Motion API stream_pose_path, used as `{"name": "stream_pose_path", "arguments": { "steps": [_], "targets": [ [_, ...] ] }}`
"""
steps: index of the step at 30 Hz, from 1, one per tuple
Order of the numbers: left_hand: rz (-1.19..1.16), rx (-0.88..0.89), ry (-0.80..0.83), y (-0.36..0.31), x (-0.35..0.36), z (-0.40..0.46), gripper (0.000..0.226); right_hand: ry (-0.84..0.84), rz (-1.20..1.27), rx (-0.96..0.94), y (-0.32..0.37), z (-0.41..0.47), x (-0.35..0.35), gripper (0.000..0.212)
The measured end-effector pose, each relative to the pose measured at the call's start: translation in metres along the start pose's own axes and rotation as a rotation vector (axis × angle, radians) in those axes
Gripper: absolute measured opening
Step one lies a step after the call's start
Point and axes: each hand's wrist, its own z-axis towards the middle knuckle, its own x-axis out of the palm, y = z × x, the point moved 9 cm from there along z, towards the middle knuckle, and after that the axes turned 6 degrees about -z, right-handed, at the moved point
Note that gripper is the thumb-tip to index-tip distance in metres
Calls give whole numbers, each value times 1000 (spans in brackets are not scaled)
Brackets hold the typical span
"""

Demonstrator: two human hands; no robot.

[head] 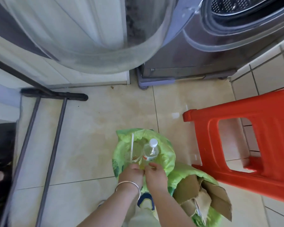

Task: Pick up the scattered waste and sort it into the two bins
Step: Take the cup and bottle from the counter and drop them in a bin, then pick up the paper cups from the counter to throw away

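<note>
clear plastic bottle (pixel 150 150), torn brown cardboard (pixel 203 195)

Both hands (pixel 132 172) (pixel 155 173) over green-lined bin (pixel 168 154), right holding bottle (pixel 150 151).

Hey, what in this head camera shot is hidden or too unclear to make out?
- Head view: left hand fingertips, hidden behind the clear plastic cup with white straw.
- Clear plastic bottle with white cap: base hidden by right hand.
- Brown cardboard pieces: lower ends hidden inside the green bin liner.
</note>
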Motion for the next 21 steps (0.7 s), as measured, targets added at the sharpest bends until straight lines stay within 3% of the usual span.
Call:
{"name": "stream_pose_path", "arguments": {
  "steps": [4,11,15,21],
  "targets": [
    [-123,187,-137,-49,-48,-75,26,-41,14,-134,40,-66,-41,30],
    [-66,442,-161,-139,-106,-208,16,-103,66,-298,117,-189,-118,25],
    [-90,535,-207,-189,-135,-286,28,-137,150,-387,161,-264,-156,23],
    [-195,695,-271,-253,-181,-392,25,-181,206,-568,231,-365,-226,20]
  ]
}}
